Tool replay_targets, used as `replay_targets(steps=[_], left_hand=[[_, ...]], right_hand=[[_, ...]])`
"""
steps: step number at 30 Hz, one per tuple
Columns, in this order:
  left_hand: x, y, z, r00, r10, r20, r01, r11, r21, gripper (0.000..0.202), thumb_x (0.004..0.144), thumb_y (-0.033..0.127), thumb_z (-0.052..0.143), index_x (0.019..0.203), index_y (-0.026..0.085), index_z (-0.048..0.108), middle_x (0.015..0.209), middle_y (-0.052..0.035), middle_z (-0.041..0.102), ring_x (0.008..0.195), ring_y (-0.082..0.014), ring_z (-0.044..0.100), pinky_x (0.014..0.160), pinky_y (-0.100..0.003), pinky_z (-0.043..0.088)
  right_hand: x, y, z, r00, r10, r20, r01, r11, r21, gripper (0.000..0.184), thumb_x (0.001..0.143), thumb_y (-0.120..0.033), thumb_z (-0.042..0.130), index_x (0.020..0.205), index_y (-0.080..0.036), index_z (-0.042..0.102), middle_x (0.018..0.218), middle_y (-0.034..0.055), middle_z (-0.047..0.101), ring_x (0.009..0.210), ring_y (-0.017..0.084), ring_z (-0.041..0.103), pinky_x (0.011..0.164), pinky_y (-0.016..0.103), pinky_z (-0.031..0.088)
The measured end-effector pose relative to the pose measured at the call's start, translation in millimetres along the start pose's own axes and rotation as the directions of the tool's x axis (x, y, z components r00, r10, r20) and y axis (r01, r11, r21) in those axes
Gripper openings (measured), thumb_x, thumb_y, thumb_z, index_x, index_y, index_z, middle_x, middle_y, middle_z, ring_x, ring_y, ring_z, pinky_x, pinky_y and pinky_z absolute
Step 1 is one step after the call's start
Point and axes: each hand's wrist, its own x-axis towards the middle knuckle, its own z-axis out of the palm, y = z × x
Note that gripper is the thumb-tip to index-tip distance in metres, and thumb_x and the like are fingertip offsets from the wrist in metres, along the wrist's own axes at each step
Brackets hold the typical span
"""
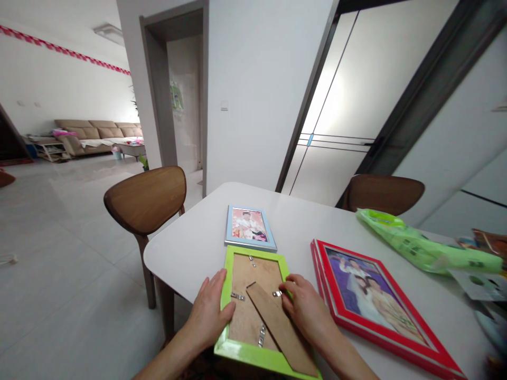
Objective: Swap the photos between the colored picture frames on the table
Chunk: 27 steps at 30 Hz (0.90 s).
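Observation:
A green picture frame [253, 354] lies face down on the white table [190, 248], its brown backing board and stand leg [277, 327] showing. My left hand [209, 311] rests flat on the frame's left edge, fingers stretched out. My right hand [304, 306] is at the right edge, with its fingertips pinched on a small metal clip [277, 293] of the backing.
A blue-framed photo [250, 227] lies just beyond the green frame. A red-framed photo [376, 301] lies to the right. A green plastic bag roll [423, 248] and papers sit at the far right. Two wooden chairs [146, 198] stand at the table's edges.

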Motion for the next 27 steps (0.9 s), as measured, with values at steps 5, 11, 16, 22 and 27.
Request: replay_targets(steps=[5,11,16,22,27], left_hand=[[0,0,0.3,1.000,-0.002,-0.012,0.002,1.000,0.005,0.060,0.069,0.021,0.044,0.126,0.009,0.031,0.130,-0.0107,0.037,0.119,-0.0215,0.032,0.102,-0.039,0.018],[0,-1,3.0,0.999,0.007,-0.038,-0.007,1.000,-0.002,0.059,0.068,0.021,0.045,0.125,0.011,0.032,0.129,-0.0097,0.038,0.119,-0.0207,0.032,0.102,-0.040,0.018],[1,-2,5.4,0.998,0.026,-0.053,-0.025,1.000,0.013,0.056,0.070,0.020,0.042,0.124,0.011,0.033,0.128,-0.0106,0.039,0.118,-0.0198,0.033,0.102,-0.040,0.018],[1,-3,8.2,0.997,0.039,-0.063,-0.038,0.999,0.019,0.055,0.070,0.019,0.042,0.123,0.008,0.034,0.127,-0.0117,0.040,0.118,-0.0201,0.034,0.102,-0.039,0.018],[-1,-1,9.2,0.998,0.049,-0.050,-0.048,0.999,0.016,0.056,0.068,0.017,0.042,0.123,0.010,0.036,0.127,-0.0102,0.041,0.117,-0.0192,0.035,0.102,-0.039,0.019]], right_hand=[[2,-3,-4,1.000,-0.009,-0.013,0.008,0.996,-0.085,0.024,0.074,-0.019,0.040,0.083,-0.018,0.063,0.084,0.0083,0.056,0.078,0.018,0.052,0.066,0.028,0.039],[-2,-44,-1,0.978,-0.208,-0.036,0.208,0.978,0.013,0.023,0.073,-0.022,0.048,0.092,-0.022,0.062,0.094,0.0059,0.058,0.087,0.019,0.048,0.077,0.030,0.035],[5,-81,17,0.962,-0.273,0.020,0.271,0.961,0.055,0.013,0.073,-0.019,0.050,0.075,-0.021,0.062,0.079,0.0040,0.058,0.079,0.017,0.048,0.070,0.027,0.035],[12,-80,29,0.969,-0.245,-0.042,0.247,0.968,0.046,0.014,0.075,-0.017,0.046,0.068,-0.018,0.058,0.076,0.0049,0.054,0.074,0.016,0.047,0.069,0.026,0.033],[16,-79,31,0.977,-0.208,-0.052,0.211,0.976,0.058,0.015,0.074,-0.014,0.045,0.065,-0.017,0.057,0.072,0.0047,0.054,0.072,0.015,0.046,0.066,0.025,0.033]])
